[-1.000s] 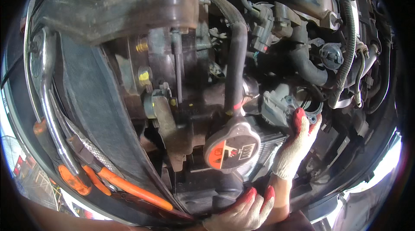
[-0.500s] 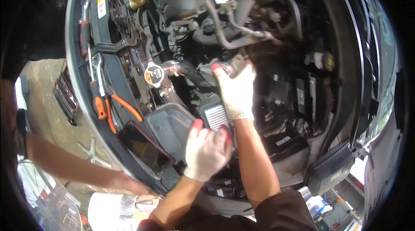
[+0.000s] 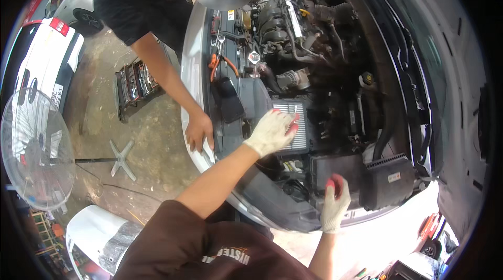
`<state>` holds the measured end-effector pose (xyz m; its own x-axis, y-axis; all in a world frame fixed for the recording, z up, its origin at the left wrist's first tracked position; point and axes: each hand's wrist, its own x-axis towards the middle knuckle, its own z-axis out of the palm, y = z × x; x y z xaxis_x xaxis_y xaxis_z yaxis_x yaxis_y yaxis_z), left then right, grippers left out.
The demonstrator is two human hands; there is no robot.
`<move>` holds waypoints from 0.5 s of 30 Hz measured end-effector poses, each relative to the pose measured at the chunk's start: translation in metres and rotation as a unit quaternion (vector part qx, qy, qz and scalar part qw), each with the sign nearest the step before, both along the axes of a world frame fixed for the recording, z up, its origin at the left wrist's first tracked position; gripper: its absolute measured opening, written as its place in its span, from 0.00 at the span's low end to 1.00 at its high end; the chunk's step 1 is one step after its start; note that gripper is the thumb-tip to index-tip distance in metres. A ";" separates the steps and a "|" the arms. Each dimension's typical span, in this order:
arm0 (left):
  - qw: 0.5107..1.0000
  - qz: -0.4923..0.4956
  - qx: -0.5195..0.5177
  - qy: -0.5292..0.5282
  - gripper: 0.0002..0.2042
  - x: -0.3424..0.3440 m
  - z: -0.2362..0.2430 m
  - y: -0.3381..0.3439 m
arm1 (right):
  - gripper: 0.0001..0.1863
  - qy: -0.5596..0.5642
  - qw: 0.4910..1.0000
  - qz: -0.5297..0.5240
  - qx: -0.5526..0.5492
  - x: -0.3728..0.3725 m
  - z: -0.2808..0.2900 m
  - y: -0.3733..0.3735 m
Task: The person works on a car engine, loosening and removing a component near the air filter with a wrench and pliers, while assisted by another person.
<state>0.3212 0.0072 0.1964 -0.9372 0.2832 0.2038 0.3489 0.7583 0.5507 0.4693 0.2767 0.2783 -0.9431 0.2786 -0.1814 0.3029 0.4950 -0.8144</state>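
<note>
My left hand (image 3: 270,132), in a white glove with red fingertips, is over the pleated air filter (image 3: 288,144) in its housing, fingers bent and apart; whether it touches the filter I cannot tell. My right hand (image 3: 334,206), gloved alike, is raised lower right, fingers loosely curled with a gap, beside a black box (image 3: 381,185) at the engine bay's near end. Left of the filter is a dark plastic tray (image 3: 254,96); a black phone (image 3: 228,102) lies beside it. Orange-handled pliers (image 3: 227,63) and a wrench (image 3: 221,44) rest along the car's front.
A co-worker (image 3: 139,5) leans over the front, a bare hand (image 3: 199,130) on the bumper edge. On the floor stand a toolbox (image 3: 133,91), a fan (image 3: 39,154) and a white panel (image 3: 86,233). Other cars (image 3: 47,60) are at left. The raised hood (image 3: 461,96) is at right.
My view has pulled back. My right hand has come away from the hose area toward the lower right; my left hand has moved up over the filter. The co-worker's head and upper body are now visible.
</note>
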 end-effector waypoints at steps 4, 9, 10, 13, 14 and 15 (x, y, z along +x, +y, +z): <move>0.983 0.011 0.177 0.042 0.20 0.139 0.048 -0.004 | 0.15 0.030 0.997 -0.063 -0.028 0.090 -0.019 0.040; 0.946 0.266 0.152 -0.109 0.16 0.328 0.020 -0.103 | 0.15 0.034 0.999 0.000 -0.014 0.122 -0.014 0.020; 0.907 0.341 0.173 -0.175 0.15 0.359 -0.007 -0.131 | 0.15 0.025 0.999 0.019 -0.009 0.123 -0.010 0.012; 0.828 0.443 0.130 -0.318 0.16 0.430 -0.087 -0.215 | 0.15 0.043 0.998 0.017 0.032 0.128 0.004 -0.008; 0.736 0.539 0.225 -0.342 0.16 0.470 -0.136 -0.253 | 0.15 0.047 0.998 0.021 0.041 0.127 0.005 -0.023; 0.631 0.596 0.275 -0.413 0.17 0.507 -0.176 -0.301 | 0.16 0.052 0.998 0.015 0.032 0.126 0.001 -0.038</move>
